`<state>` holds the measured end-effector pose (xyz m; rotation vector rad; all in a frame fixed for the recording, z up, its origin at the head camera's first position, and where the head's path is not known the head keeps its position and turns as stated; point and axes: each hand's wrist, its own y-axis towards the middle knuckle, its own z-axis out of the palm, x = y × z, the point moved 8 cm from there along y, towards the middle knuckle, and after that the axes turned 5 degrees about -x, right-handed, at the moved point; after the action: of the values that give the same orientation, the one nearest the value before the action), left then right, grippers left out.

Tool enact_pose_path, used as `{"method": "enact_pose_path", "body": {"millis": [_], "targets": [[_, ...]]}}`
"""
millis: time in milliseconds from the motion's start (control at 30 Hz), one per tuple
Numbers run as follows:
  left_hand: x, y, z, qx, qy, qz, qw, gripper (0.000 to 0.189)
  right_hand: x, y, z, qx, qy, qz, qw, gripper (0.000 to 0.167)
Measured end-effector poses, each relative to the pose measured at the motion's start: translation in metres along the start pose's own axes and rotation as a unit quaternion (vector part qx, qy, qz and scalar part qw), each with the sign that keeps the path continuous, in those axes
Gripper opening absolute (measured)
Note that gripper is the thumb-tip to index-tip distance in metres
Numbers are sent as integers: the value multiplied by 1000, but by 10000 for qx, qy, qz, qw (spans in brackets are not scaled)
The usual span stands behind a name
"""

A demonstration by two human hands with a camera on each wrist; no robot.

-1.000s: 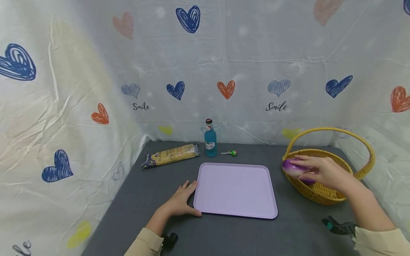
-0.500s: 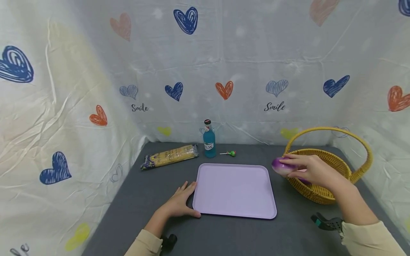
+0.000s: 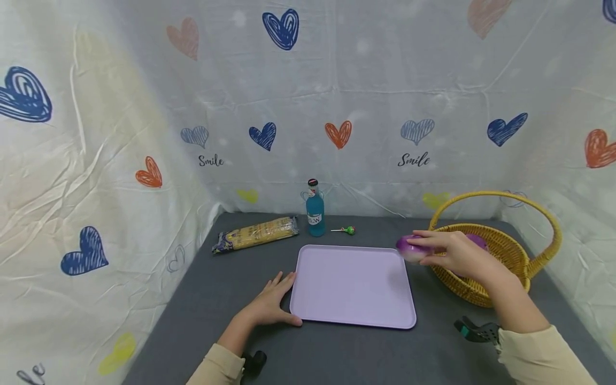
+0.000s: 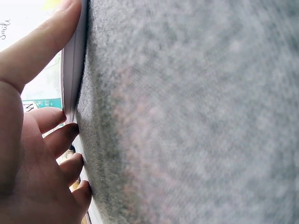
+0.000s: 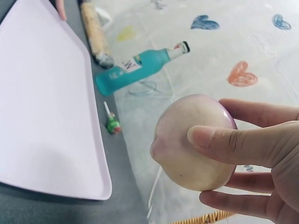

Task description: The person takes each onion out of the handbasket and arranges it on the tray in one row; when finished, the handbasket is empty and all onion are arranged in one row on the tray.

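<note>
Over the right edge of the lilac tray (image 3: 353, 286), my right hand (image 3: 454, 254) holds a round purple-and-white piece of produce (image 3: 409, 249) between thumb and fingers. In the right wrist view this produce (image 5: 194, 144) shows a pale cream side with a small pinkish nub; its exact kind cannot be told. My left hand (image 3: 270, 302) lies at the tray's left side with spread fingers, its thumb and fingertips touching the rim. Another purple thing (image 3: 477, 240) sits in the yellow wicker basket (image 3: 500, 256), partly hidden behind the right hand.
Behind the tray stand a blue bottle (image 3: 315, 216) with a black cap and a green lollipop (image 3: 349, 230). Left of them lies a long yellow packet (image 3: 257, 234), perhaps noodles. The basket's tall handle (image 3: 500, 195) arches up at the right. Heart-printed cloth encloses the grey table.
My right hand has carried the purple-and-white produce left, from over the basket to the tray's right edge. The left hand has stayed at the tray's left side.
</note>
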<state>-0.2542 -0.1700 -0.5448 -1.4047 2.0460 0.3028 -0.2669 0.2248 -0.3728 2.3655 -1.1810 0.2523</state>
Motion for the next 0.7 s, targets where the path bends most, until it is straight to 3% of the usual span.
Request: {"method": "enact_pose_path", "body": {"millis": [700], "targets": [[4,1,3,-13,6,36,10000,122,11,16,26,193,260,-180,9993,52]]}}
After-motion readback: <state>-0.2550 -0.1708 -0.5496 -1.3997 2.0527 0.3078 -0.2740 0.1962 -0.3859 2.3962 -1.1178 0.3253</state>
